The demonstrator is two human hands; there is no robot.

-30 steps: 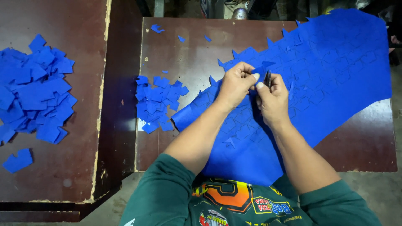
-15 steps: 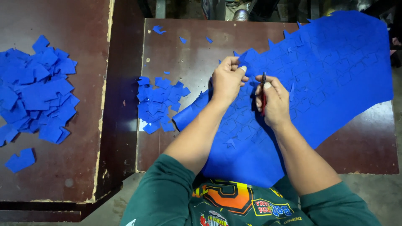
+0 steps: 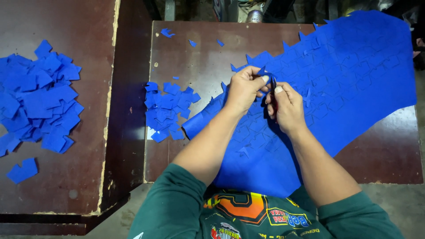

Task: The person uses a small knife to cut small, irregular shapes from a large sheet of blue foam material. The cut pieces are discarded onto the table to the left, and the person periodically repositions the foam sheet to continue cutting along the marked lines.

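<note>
Hands meet over the big blue sheet (image 3: pixel 336 75); the left hand (image 3: pixel 242 88) pinches a small pointy bit at the sheet's cut edge between thumb and fingers; the right hand (image 3: pixel 285 108) is curled shut around a small dark cutting tool (image 3: pixel 273 90), held just beside the left thumb. The sheet lies across the dark brown table (image 3: pixel 199 48) and hangs toward the person's green sleeves; a small pile of blue cut pieces (image 3: pixel 168 110) sits left of the hands; a bigger blue pile (image 3: pixel 37 99) lies on the other table, well apart.

Workshop, worn brown worktables (image 3: pixel 199 48), marked blue sheet (image 3: pixel 354 75), cut-piece piles (image 3: pixel 37 102)
</note>
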